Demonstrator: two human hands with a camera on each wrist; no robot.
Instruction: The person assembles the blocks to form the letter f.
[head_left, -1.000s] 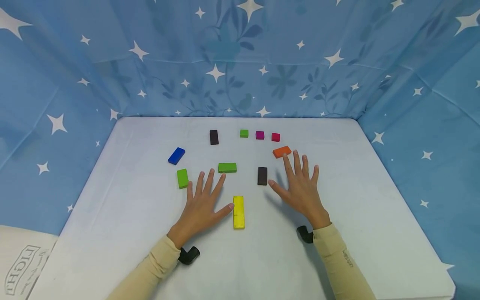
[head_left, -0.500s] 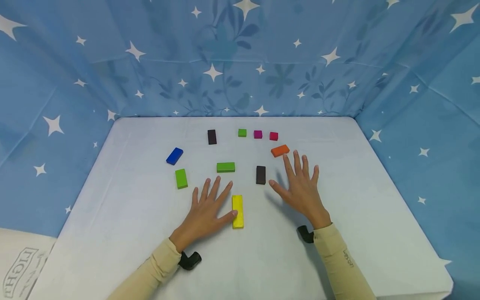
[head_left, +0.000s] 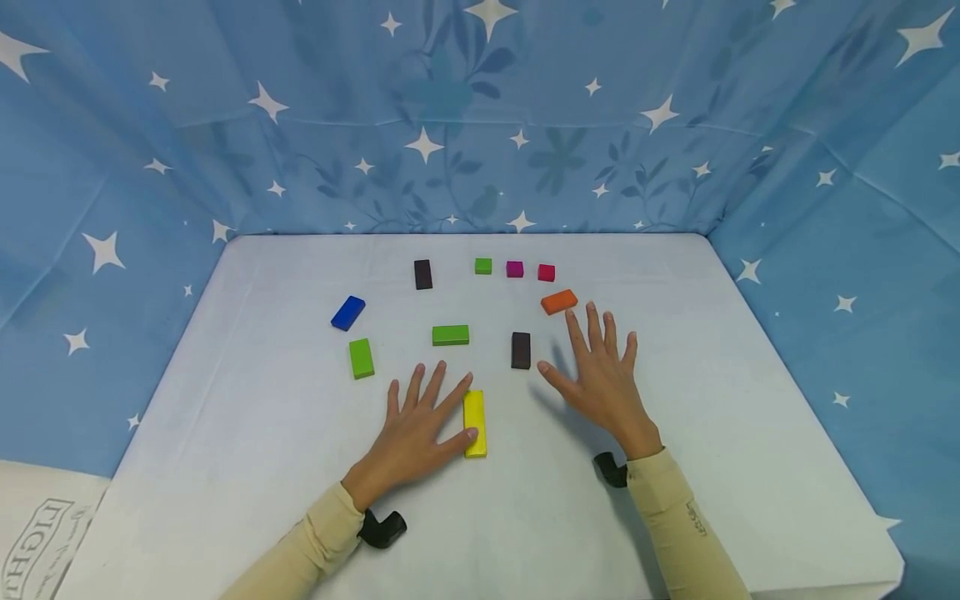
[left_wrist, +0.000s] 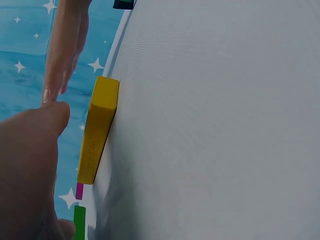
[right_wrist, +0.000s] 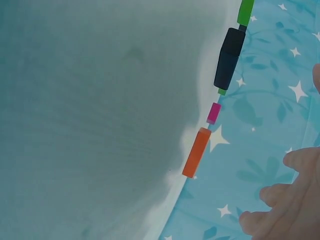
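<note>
Yellow block [head_left: 476, 410] — lying on white table [head_left: 720, 433] | left hand [head_left: 411, 442]: fingers spread, thumb above that block, just apart | right hand [head_left: 606, 387]: fingers spread, near orange block [head_left: 559, 302] | blue starred curtain [head_left: 307, 167] — behind

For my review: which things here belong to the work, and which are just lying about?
Likely the work, judging by nearness:
yellow block, nearest the left hand
nearer dark block and orange block, by the right hand
perhaps also the green blocks, blue block, farther dark block, magenta block, red block

Probably just surroundings:
starry curtain
lettered white item at far left
</note>
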